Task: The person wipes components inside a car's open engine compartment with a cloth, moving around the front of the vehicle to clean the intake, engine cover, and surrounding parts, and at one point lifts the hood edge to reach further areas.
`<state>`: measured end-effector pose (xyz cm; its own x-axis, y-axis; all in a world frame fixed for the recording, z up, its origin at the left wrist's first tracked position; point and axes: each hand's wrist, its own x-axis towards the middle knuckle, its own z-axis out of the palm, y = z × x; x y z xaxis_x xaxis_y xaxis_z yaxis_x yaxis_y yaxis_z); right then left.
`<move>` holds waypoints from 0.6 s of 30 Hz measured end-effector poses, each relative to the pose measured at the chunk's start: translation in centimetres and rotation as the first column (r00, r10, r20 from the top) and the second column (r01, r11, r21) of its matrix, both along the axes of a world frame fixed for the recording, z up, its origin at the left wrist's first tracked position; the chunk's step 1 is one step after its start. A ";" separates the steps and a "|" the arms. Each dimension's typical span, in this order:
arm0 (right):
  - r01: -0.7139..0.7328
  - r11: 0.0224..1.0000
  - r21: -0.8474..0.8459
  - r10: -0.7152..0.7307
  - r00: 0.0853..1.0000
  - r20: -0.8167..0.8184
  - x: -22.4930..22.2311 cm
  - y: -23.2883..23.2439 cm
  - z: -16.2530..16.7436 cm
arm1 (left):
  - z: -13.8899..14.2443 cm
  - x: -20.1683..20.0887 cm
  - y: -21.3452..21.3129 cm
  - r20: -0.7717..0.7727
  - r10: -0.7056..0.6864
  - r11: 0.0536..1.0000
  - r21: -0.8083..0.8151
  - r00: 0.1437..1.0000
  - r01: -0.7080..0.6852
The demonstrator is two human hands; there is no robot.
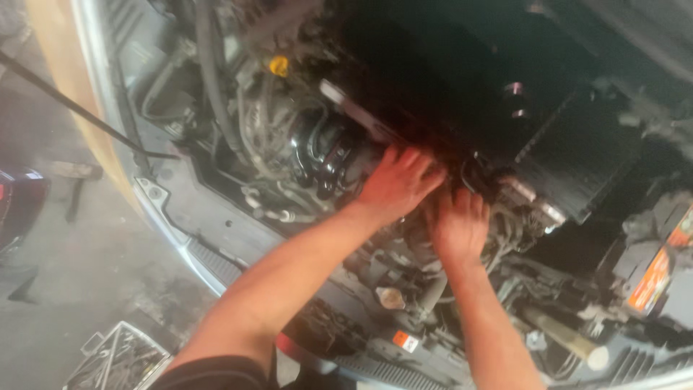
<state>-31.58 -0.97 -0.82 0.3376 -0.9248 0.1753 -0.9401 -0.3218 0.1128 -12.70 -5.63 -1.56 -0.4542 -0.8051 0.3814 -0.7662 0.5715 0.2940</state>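
Observation:
Both my arms reach into a car's open engine bay. My left hand (pixel 398 180) lies palm down with fingers spread on the front edge of the dark engine block (pixel 447 79), just right of the black alternator (pixel 325 155). My right hand (pixel 458 225) sits close beside it, fingers pushed down among hoses and brackets under a black air box (pixel 577 159). The fingertips of both hands are hidden in the shadowed gap, so I cannot tell whether either holds anything.
A yellow dipstick handle (pixel 279 66) stands at the upper left of the engine. A radiator cap (pixel 390 297) sits near my forearms. The battery with an orange label (pixel 653 278) is at the right. A thin prop rod (pixel 79 108) crosses the left side. A crate of tools (pixel 119 357) lies on the floor.

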 end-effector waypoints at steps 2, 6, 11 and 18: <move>-0.053 0.998 0.023 0.052 0.998 0.039 0.3 -0.1 0.0 | -0.5 0.4 0.1 -0.008 -0.150 0.983 -0.108 0.989 0.148; -0.049 0.999 -0.012 0.049 0.998 0.026 0.3 -1.3 -0.7 | -1.2 0.9 -0.1 0.186 -0.171 0.985 0.072 0.968 0.160; 0.049 0.995 -0.087 -0.055 0.996 -0.065 -1.3 -1.9 -2.2 | -2.3 -0.3 -1.3 0.227 -0.013 0.981 -0.188 0.974 0.057; 0.231 0.941 0.246 -0.119 0.909 -0.400 -0.3 -1.8 -3.2 | -2.1 -0.5 -1.1 0.119 -0.079 0.994 -0.059 0.990 0.086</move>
<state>-31.92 -2.80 -4.01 0.1536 -0.9660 -0.2081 -0.8897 -0.2268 0.3962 -13.23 -6.74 -3.68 -0.5623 -0.7386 0.3719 -0.7423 0.6490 0.1667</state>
